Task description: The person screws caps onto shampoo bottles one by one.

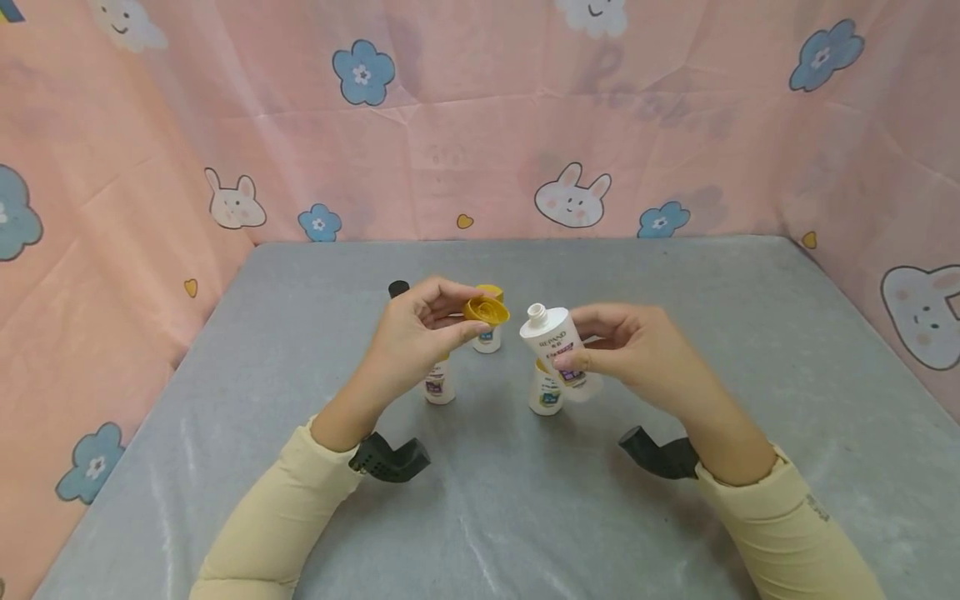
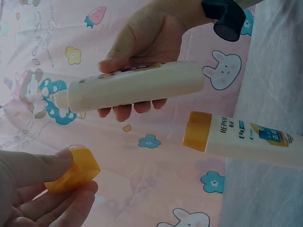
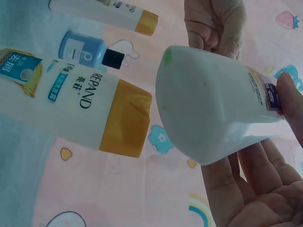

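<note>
My left hand (image 1: 405, 333) pinches a yellow screw cap (image 1: 486, 311) between thumb and fingers, its hollow side facing the head camera. To the right, my right hand (image 1: 637, 346) grips a white REPAND bottle (image 1: 551, 333) round its body. This bottle is uncapped, its threaded neck (image 1: 537, 313) bare, and it tilts toward the cap; a gap separates the two. In the left wrist view the held bottle (image 2: 137, 87) lies across the fingers, and the cap (image 2: 78, 172) is at lower left. The right wrist view shows the bottle's base (image 3: 189, 104).
A yellow-capped white bottle (image 1: 546, 398) stands just below the held one. Another white bottle (image 1: 439, 387) stands under my left hand, and a third (image 1: 487, 340) behind the cap. A blue bottle (image 3: 83, 49) with a black cap stands at the left. The grey-covered table (image 1: 510, 500) meets a pink curtain (image 1: 465, 150).
</note>
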A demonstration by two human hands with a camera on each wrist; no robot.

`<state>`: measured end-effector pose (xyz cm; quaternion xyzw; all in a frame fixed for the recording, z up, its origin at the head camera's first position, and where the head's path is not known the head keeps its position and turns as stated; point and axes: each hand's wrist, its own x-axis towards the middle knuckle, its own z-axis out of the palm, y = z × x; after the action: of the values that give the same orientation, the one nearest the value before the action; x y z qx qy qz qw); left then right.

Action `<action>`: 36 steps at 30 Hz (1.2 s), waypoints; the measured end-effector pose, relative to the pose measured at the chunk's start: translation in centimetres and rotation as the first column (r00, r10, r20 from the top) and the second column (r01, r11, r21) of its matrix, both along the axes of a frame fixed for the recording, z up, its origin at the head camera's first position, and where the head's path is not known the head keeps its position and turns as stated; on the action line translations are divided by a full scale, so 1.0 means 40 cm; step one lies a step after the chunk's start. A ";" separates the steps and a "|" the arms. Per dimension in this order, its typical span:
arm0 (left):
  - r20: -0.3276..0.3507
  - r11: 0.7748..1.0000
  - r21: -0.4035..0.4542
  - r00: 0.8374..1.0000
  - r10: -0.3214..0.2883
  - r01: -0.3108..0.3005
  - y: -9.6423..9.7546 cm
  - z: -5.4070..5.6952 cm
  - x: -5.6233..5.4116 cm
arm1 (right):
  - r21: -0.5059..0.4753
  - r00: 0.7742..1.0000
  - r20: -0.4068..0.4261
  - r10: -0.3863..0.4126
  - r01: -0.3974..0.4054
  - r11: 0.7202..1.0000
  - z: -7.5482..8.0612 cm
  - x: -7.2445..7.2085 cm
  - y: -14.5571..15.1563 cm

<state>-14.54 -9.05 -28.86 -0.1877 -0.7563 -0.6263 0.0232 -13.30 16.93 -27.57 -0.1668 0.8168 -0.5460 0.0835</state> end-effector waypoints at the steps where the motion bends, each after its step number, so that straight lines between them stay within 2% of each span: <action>1: -0.002 1.000 0.001 1.000 -0.011 0.011 -0.001 0.000 0.000 | 0.007 1.000 -0.005 0.003 -0.002 1.000 0.000 0.002 0.000; 10: -0.049 0.997 -0.029 0.997 -0.066 0.064 -0.009 0.000 -0.001 | 0.033 1.000 -0.023 0.001 0.000 0.999 -0.003 0.007 -0.003; 17: -0.047 0.995 -0.028 0.994 -0.096 0.095 -0.016 0.006 0.002 | 0.091 0.999 -0.046 -0.014 0.018 0.996 -0.007 0.006 -0.011; 20: -0.048 0.995 -0.023 0.994 -0.094 0.093 -0.016 0.009 0.004 | 0.110 0.999 -0.052 -0.014 0.020 0.994 -0.009 0.006 -0.015; 27: -0.017 0.999 -0.012 0.999 -0.047 0.047 -0.018 0.019 0.015 | 0.136 1.000 -0.026 -0.008 0.011 0.991 -0.015 0.007 -0.025; 36: 0.000 0.996 -0.039 0.996 -0.086 0.086 -0.019 0.028 0.028 | 0.136 1.000 -0.012 0.017 -0.015 0.991 -0.023 0.009 -0.031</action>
<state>-13.40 -9.79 -27.74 -0.2212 -0.7594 -0.6119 -0.0066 -12.94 15.68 -28.48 -0.1708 0.8512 -0.4873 0.0937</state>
